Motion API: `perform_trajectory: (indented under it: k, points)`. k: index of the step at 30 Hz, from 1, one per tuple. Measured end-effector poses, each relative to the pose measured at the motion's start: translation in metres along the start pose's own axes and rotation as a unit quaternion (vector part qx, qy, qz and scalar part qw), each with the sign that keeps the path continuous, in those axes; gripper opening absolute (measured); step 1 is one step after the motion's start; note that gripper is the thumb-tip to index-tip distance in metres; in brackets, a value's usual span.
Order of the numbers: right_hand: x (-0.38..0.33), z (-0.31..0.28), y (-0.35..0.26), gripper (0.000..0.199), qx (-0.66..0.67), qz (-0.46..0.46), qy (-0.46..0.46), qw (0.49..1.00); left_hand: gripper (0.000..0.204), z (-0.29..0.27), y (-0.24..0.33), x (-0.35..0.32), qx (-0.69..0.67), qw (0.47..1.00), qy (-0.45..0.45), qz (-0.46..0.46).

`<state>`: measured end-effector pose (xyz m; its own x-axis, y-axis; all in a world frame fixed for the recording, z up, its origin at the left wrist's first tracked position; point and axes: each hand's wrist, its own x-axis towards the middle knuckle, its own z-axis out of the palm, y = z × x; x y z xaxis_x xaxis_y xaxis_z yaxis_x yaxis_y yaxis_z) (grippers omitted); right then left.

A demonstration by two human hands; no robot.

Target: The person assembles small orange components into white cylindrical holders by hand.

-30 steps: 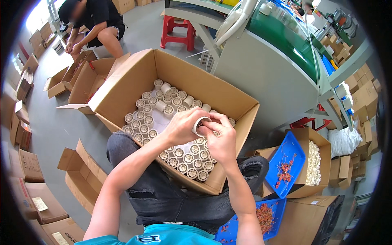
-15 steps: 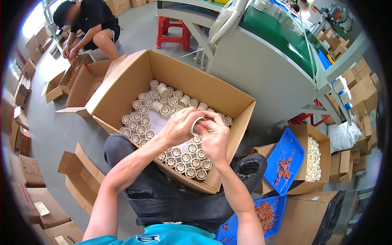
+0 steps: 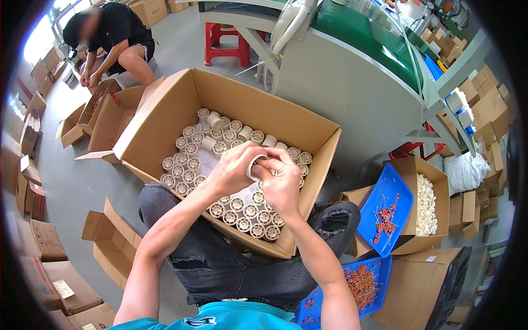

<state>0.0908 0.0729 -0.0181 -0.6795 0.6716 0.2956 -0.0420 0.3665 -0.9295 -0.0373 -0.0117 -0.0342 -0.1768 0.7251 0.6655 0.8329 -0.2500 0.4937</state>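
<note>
Between both hands, above a large open cardboard box (image 3: 159,126), is a white cylindrical plastic housing (image 3: 253,168) with its hollow end tilted toward me. My left hand (image 3: 234,168) wraps around its left side with closed fingers. From the right, my right hand (image 3: 280,181) grips the rim, its thumb and fingertips at the opening; whether those fingers hold some small part too is hidden. Below, several similar white cylinders (image 3: 250,211) stand in the box, most with a slotted round end facing up, and a few lie on their sides.
On the right, a blue tray (image 3: 393,190) holds small red parts with wires; a lower blue tray (image 3: 382,280) holds more. A carton of small cream-coloured pieces (image 3: 424,203) stands beside them. A green-topped workbench (image 3: 352,49) is beyond the box. Another person (image 3: 113,41) crouches at far left near open cartons.
The view has shifted slightly. Both hands keep hold of the white cylindrical housing, and its open end has turned a little more toward me.
</note>
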Motion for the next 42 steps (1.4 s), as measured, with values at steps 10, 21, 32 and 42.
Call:
perform_trajectory:
  k: [10, 21, 32, 42]
  points:
    - [0.008, -0.008, -0.010, 0.017, -0.018, 0.006, 0.034, 0.999, 0.049, 0.010, 0.003, 0.010, -0.017, 0.998, 0.029, -0.044]
    - [0.005, -0.005, 0.001, 0.014, 0.085, 0.041, -0.005, 0.996, 0.059, 0.003, 0.003, 0.004, 0.070, 0.997, 0.019, 0.013]
    - [0.002, -0.002, 0.010, 0.016, 0.005, -0.004, 0.009, 1.000, 0.055, 0.007, -0.003, 0.004, 0.024, 0.999, -0.039, -0.026]
    - [0.030, -0.036, 0.020, 0.039, -0.135, 0.023, -0.015, 0.990, 0.099, 0.044, -0.033, 0.032, -0.083, 0.983, -0.140, -0.081]
